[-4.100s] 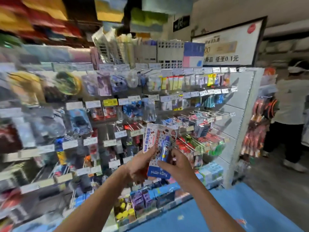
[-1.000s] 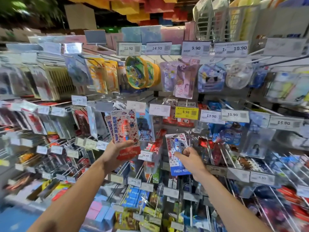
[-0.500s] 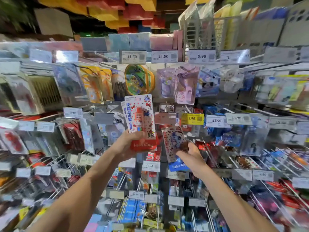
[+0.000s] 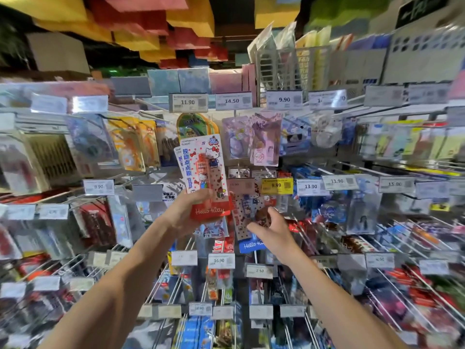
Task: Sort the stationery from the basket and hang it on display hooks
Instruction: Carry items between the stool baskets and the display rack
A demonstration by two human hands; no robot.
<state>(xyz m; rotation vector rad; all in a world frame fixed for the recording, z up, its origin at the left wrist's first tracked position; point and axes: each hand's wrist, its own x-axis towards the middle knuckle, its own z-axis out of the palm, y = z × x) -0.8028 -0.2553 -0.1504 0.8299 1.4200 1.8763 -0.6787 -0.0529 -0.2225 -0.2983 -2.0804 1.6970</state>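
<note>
- Head view: my left hand (image 4: 187, 212) grips the red packs (image 4: 205, 176), held up by the shelf.
- My right hand (image 4: 270, 229) pinches the blue pack (image 4: 247, 217) at its hook (hook tip hidden); I'd slide it on slowly.

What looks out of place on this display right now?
Little stands out. The blue pack under the right hand hangs tilted, not square like its neighbours. The left hand holds red packs, not yet hung.
</note>
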